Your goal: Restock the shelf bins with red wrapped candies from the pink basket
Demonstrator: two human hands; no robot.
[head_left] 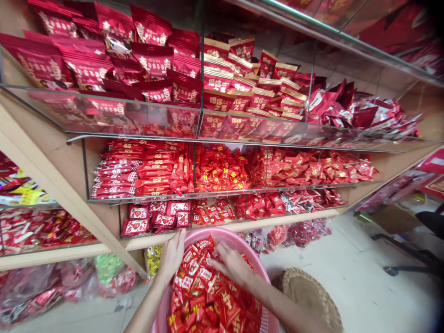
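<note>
Left hand (pixel 175 253) at basket (pixel 257 260) rim, right hand (pixel 233 264) among sweets (pixel 222 303), apparently gathering; can't tell either grip. Next calls for a light scoop.

You face wooden shelving (pixel 52 178) with clear front panels (pixel 138 113). To your right, the pale tiled floor (pixel 360 286) catches light.

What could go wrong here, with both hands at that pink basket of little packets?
The right hand is in among the red packets, so some might spill over the rim of the pink basket if it stirs hard.

The left hand, at the basket's edge, could bump its knuckles on the wooden shelf close by.

Someone might stumble over the round woven thing beside the basket.
</note>
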